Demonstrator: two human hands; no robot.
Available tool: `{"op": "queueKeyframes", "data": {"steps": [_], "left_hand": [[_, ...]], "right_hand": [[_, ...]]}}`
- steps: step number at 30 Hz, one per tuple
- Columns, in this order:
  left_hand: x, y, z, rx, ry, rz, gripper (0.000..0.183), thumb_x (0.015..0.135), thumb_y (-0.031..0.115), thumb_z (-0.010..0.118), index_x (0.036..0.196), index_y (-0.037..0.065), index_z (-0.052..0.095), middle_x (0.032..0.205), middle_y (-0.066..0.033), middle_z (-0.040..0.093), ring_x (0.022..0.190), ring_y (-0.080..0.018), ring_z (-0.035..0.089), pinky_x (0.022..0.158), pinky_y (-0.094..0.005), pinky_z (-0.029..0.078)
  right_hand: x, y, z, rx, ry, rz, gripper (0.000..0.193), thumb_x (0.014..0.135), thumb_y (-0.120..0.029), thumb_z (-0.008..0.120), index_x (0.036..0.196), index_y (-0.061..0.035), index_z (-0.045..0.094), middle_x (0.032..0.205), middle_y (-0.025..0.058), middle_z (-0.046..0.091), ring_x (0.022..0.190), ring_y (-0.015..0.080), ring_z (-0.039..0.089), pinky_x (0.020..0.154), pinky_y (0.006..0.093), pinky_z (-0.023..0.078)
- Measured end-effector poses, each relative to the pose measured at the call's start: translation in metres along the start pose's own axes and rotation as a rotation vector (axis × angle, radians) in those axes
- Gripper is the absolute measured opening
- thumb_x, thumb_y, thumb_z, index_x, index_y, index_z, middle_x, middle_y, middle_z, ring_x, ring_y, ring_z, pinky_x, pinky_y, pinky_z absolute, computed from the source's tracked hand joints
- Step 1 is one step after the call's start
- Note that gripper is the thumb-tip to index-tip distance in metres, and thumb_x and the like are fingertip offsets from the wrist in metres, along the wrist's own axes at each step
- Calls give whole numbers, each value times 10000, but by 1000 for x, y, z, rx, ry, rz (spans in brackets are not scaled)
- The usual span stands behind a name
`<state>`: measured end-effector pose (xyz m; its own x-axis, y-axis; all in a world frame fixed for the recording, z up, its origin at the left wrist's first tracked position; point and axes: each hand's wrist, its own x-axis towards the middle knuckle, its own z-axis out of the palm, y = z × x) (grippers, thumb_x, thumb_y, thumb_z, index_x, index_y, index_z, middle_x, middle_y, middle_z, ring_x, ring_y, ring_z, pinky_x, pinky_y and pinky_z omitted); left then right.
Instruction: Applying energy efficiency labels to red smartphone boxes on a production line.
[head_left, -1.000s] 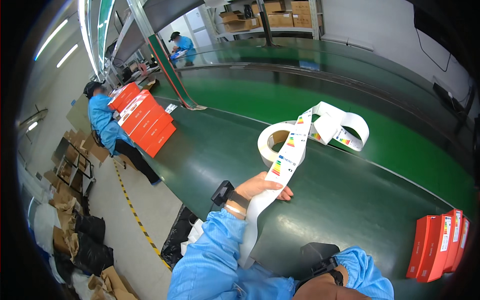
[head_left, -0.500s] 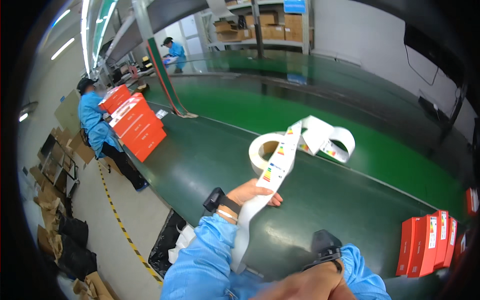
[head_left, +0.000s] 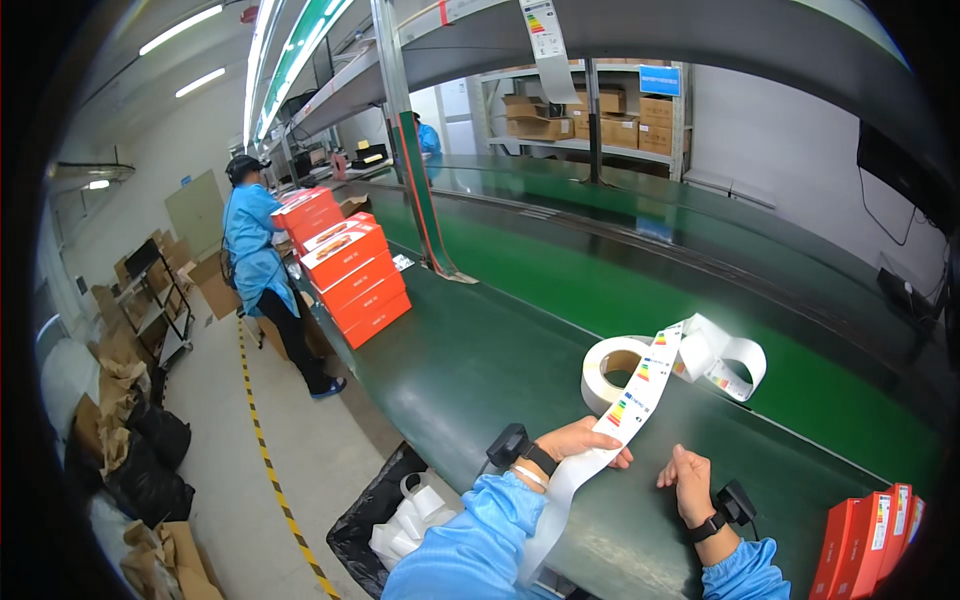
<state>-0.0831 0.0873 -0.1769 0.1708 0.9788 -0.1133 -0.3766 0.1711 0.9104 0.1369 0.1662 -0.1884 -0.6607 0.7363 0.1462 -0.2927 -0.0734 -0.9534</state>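
A long strip of white labels with coloured bar charts (head_left: 640,392) runs from a roll (head_left: 596,372) lying on the dark green table. My left hand (head_left: 583,440) grips this strip between thumb and fingers, and its bare backing hangs down past my left forearm. Just right of the strip, my right hand (head_left: 688,484) is held over the table with its fingers curled in; no item shows in it. Behind the roll, a loose loop of the same label strip (head_left: 745,365) curls on the table. Several orange-red boxes bearing labels (head_left: 862,540) stand at the lower right.
Orange-red boxes (head_left: 360,285) are stacked at the table's far left, beside a co-worker in a blue smock (head_left: 255,240). A black-lined bin (head_left: 350,520) with white backing waste stands below the table edge. A metal post (head_left: 410,150) rises from the table.
My right hand has come forward from close to my body to beside the strip. My left hand keeps its hold on the strip. The whole view has shifted, showing more to the left.
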Motion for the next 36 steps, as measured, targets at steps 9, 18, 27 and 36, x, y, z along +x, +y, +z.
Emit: {"op": "queueKeyframes", "data": {"steps": [9, 18, 27, 36], "left_hand": [[-2, 0, 0, 36, 13, 38, 390, 800, 113, 577, 1114, -35, 400, 897, -223, 606, 797, -278, 630, 712, -343, 494], [-2, 0, 1, 29, 25, 24, 395, 803, 119, 574, 1118, -29, 387, 901, -226, 604, 802, -280, 629, 713, -349, 496], [2, -1, -3, 52, 14, 9, 357, 797, 139, 590, 1064, -64, 468, 904, -195, 620, 806, -248, 635, 736, -324, 506], [-2, 13, 9, 160, 100, -143, 336, 791, 128, 615, 1033, -88, 532, 953, -206, 614, 848, -257, 629, 783, -326, 509]], "right_hand": [[3, -5, 1, -33, 131, 53, 206, 873, -181, 544, 726, -65, 460, 563, 25, 490, 458, 107, 483, 479, 239, 443], [2, -6, -6, 59, 126, 46, 429, 916, -332, 450, 557, -104, 398, 435, 0, 361, 402, 104, 438, 470, 275, 454], [5, -7, 0, 99, 190, 73, 205, 890, -184, 518, 740, -67, 443, 627, 18, 489, 478, 102, 485, 500, 259, 477], [4, -9, -7, 118, 204, 113, 376, 918, -299, 454, 613, -91, 383, 485, -7, 367, 383, 104, 366, 452, 276, 425]]}}
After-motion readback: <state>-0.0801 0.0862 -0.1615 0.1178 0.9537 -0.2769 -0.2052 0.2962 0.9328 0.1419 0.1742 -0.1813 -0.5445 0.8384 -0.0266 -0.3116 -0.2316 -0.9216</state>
